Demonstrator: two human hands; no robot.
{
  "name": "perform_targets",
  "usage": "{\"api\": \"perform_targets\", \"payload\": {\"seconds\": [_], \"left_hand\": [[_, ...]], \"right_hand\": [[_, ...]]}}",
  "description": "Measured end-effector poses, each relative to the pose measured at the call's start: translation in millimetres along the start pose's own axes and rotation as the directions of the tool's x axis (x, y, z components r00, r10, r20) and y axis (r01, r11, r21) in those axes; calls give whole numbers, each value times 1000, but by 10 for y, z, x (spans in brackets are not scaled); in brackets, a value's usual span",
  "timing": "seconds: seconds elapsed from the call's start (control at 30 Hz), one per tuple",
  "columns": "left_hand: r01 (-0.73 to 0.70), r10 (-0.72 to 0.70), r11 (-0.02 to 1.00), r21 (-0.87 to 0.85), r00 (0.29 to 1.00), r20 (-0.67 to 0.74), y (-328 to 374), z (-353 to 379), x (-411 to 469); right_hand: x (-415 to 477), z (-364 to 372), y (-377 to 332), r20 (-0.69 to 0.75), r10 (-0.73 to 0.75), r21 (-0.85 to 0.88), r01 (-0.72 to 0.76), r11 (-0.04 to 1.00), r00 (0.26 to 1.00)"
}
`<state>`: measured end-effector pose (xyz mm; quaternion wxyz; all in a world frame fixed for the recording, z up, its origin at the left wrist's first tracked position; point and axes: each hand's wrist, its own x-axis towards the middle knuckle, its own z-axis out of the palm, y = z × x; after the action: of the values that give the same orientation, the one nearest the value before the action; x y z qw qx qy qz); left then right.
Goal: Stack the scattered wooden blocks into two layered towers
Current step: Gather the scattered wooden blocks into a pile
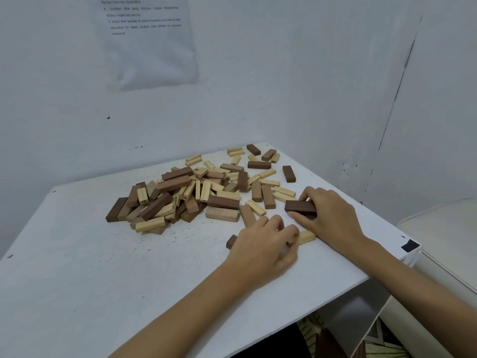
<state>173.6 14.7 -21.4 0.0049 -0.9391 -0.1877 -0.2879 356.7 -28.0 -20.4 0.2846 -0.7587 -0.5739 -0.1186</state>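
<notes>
right hand (329, 214) grips dark block (300, 206) | left hand (263, 245) pinches pale block (306, 237) (pile (180, 195) behind)

The left hand (263, 250) covers most of a dark block (231, 241) and a pale block (306, 237), the right hand (333, 215) hides one end of its brown block (299, 206), and the wall sheet (147, 47), cut off at the top, is too blurred to read.

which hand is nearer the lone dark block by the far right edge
Right. The right hand, holding another dark block, lies just on the near side of the lone block; the left hand is farther back, holding a light block.
</notes>
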Motion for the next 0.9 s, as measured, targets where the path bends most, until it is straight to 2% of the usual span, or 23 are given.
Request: {"api": "perform_targets", "payload": {"seconds": [0.1,0.2,0.33,0.47,0.57,0.73,0.9], "left_hand": [[22,-21,1000,-19,999,30,14,25,11],[117,-119,984,-134,993,-8,38,36,27],[189,-202,951,-244,979,-30,51,27,43],[192,-209,935,-298,977,-28,32,-6,27],[180,-196,926,-331,980,-17,26,-11,7],[181,-204,927,-327,978,-36,8,-38,-31],[207,-289,889,-409,946,-150,-225,-223,-20]], "right_hand": [[-6,-2,-14,-22,9,40,-8,999,1000],[-21,-13,-44,-42,25,110,-21,994,999],[-5,-51,-61,-59,189,299,-163,940,980],[36,-78,-94,0,306,463,-271,844,952],[30,-107,-144,33,264,440,-252,862,964],[-10,-111,-220,-17,192,324,-176,929,981],[96,-109,-292,-22,318,494,-266,828,948]]}}
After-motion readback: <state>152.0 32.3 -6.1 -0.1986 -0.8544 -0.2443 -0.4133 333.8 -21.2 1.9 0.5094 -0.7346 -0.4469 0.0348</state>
